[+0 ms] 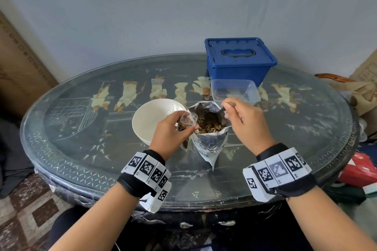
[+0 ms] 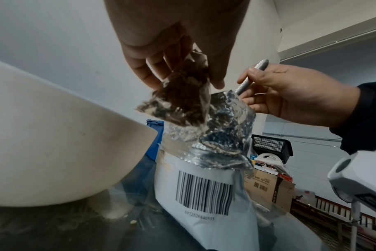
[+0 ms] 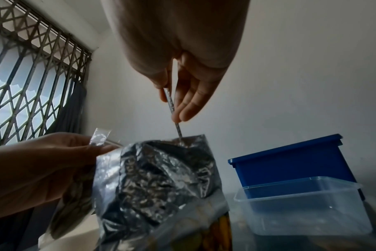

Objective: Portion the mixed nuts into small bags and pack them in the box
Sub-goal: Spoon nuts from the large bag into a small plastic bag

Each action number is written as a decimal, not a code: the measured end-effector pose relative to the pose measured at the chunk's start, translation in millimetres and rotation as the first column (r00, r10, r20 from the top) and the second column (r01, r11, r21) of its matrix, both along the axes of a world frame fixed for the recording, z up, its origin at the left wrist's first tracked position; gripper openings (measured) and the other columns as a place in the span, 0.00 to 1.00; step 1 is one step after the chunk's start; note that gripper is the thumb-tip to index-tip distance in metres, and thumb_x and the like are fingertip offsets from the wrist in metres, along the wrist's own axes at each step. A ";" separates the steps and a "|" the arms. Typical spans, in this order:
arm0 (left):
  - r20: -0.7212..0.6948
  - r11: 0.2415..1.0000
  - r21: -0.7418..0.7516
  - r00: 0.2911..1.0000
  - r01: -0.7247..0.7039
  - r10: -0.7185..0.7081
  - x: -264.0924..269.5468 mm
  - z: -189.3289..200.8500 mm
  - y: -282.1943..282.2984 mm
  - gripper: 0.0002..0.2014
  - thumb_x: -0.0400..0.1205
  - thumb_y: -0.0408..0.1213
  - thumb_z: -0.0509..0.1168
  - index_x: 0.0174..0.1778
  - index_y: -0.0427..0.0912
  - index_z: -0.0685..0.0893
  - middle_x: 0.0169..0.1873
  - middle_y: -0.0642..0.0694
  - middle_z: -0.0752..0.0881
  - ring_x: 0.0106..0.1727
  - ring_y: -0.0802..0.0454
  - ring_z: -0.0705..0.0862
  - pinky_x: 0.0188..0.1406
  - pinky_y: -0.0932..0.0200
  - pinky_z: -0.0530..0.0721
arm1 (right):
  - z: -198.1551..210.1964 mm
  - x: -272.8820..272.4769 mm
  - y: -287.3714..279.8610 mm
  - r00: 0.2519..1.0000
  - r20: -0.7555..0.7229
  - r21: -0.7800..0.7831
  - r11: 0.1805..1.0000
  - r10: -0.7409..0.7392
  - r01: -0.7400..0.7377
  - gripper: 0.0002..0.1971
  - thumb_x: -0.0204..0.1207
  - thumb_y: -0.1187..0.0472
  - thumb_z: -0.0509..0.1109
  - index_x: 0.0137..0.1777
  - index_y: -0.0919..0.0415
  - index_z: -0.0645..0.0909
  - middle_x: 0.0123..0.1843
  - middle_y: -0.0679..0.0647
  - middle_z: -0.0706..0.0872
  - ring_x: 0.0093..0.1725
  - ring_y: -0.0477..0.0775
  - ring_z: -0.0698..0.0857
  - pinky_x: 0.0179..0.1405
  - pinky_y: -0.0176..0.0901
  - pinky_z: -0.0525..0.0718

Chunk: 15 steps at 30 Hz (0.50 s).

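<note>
An open foil pouch of mixed nuts (image 1: pixel 210 128) (image 2: pixel 213 152) (image 3: pixel 159 178) stands mid-table. My left hand (image 1: pixel 173 130) (image 2: pixel 174 68) (image 3: pixel 43 163) pinches a small clear bag (image 1: pixel 188 120) (image 2: pixel 180 103) (image 3: pixel 99 139) holding some nuts, its mouth beside the pouch's left rim. My right hand (image 1: pixel 242 116) (image 2: pixel 290 95) (image 3: pixel 178 88) grips a metal spoon handle (image 2: pixel 249 76) (image 3: pixel 172 107) that dips into the pouch; the spoon's bowl is hidden inside. A closed blue lidded box (image 1: pixel 238 59) (image 3: pixel 290 163) stands at the back.
A white bowl (image 1: pixel 153 120) (image 2: pixel 54 144) sits left of the pouch. A clear plastic tub (image 1: pixel 234 89) (image 3: pixel 301 207) lies between pouch and blue box. The oval glass-topped table (image 1: pixel 81 149) has bare room left and right. Clutter and cartons lie off the right edge.
</note>
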<state>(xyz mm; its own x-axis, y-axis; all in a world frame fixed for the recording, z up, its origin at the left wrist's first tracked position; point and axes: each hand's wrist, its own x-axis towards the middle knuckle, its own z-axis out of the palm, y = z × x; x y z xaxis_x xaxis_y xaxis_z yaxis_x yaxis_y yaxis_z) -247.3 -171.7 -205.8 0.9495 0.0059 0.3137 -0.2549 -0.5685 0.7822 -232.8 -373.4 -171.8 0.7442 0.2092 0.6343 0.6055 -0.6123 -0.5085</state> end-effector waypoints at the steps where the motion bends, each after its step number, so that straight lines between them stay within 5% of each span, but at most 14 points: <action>1: -0.006 1.000 0.003 1.000 0.000 0.000 0.0 0.1 0.1 0.21 0.72 0.43 0.75 0.58 0.39 0.83 0.49 0.49 0.86 0.47 0.58 0.80 0.43 0.83 0.71 | -1.3 0.4 0.3 1.000 -0.004 0.004 1.000 -0.002 0.002 0.19 0.80 0.54 0.55 0.48 0.66 0.84 0.33 0.49 0.84 0.35 0.55 0.87 0.38 0.24 0.75; 5: -0.026 1.000 0.005 1.000 0.007 -0.007 0.4 0.7 -0.3 0.21 0.72 0.44 0.74 0.58 0.39 0.82 0.47 0.51 0.85 0.45 0.59 0.79 0.41 0.84 0.70 | -5.5 -0.6 2.3 1.000 0.024 0.021 1.000 -0.012 0.012 0.18 0.80 0.55 0.57 0.50 0.67 0.84 0.36 0.54 0.88 0.37 0.53 0.88 0.41 0.19 0.75; 9: -0.032 1.000 0.004 0.999 0.006 -0.006 -0.4 2.0 -0.7 0.22 0.72 0.44 0.74 0.59 0.39 0.82 0.47 0.52 0.84 0.46 0.58 0.79 0.41 0.83 0.71 | -11.8 -2.2 6.7 0.999 0.051 -0.008 1.000 0.006 -0.006 0.16 0.80 0.58 0.59 0.50 0.67 0.85 0.37 0.55 0.89 0.36 0.55 0.88 0.41 0.31 0.78; 15: -0.047 1.000 -0.022 0.999 0.000 -0.001 -1.3 2.8 -3.2 0.21 0.72 0.43 0.74 0.59 0.39 0.82 0.46 0.52 0.84 0.45 0.59 0.79 0.41 0.84 0.71 | -12.3 -3.6 11.2 0.999 -0.016 0.066 0.997 -0.041 0.042 0.19 0.81 0.53 0.55 0.46 0.66 0.83 0.30 0.54 0.87 0.31 0.48 0.87 0.36 0.28 0.79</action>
